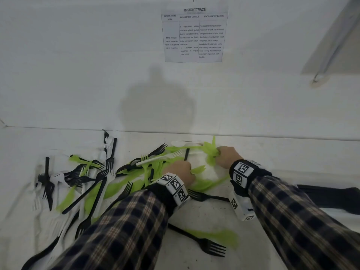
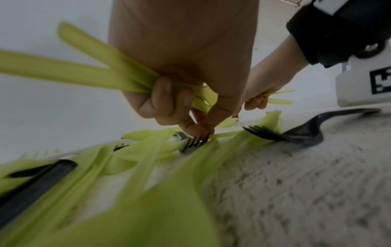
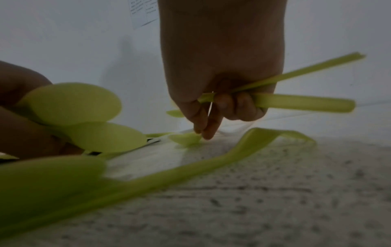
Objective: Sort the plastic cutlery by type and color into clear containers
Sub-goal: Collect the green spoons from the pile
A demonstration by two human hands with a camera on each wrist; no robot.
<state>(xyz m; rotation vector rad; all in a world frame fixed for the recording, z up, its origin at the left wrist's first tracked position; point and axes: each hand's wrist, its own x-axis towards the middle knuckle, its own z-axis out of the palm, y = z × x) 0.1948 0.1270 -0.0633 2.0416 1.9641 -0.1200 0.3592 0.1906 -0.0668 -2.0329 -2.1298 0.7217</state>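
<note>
Holding a bunch of bright green plastic spoons, the left hand has its fingers curled round their handles. The right hand grips more thin green plastic handles and pinches a small green spoon bowl lying on the white surface. Black, white and green plastic forks and spoons lie mixed on the left.

The green cutlery filling the lower left of the left wrist view is smeared by blur, so forks and spoons there cannot be told apart. In the head view the left hand hides its own fingers and what they pinch. A black fork at lower centre runs under the plaid sleeve. The small print on the wall sheet, upper centre, is mostly unreadable.
</note>
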